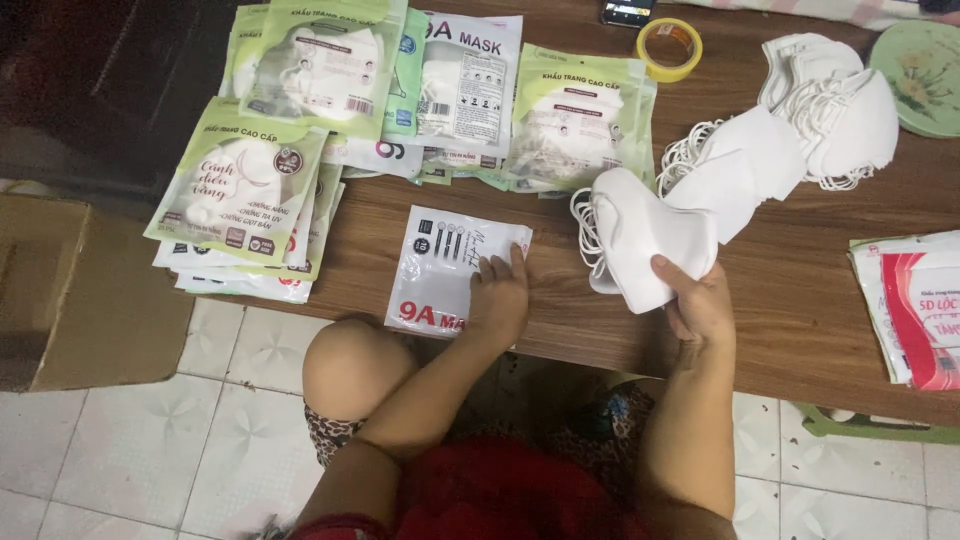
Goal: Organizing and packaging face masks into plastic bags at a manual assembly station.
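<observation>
Left hand (497, 292) fingers flat on glossy pouch (447, 270); right hand (700, 300) fingers clamp soft white masks (650, 235).

Centre: flat pouch (440, 268) on table (780, 300), under left hand (498, 298).
Right: mask stack (650, 240) in right hand (700, 305).
Upper left: packets (300, 110).

We seem to be in a home used for small packing work. We sit at a low wooden tabletop (800, 300) over a white patterned tile floor (150, 440), with a brown cardboard box (70, 290) on the floor off the left edge. Stacks of printed mask packets (300, 90) crowd the far left corner, loose white face masks (800, 120) pile toward the far right, and a roll of yellow tape (669, 48) lies by the far edge.
</observation>
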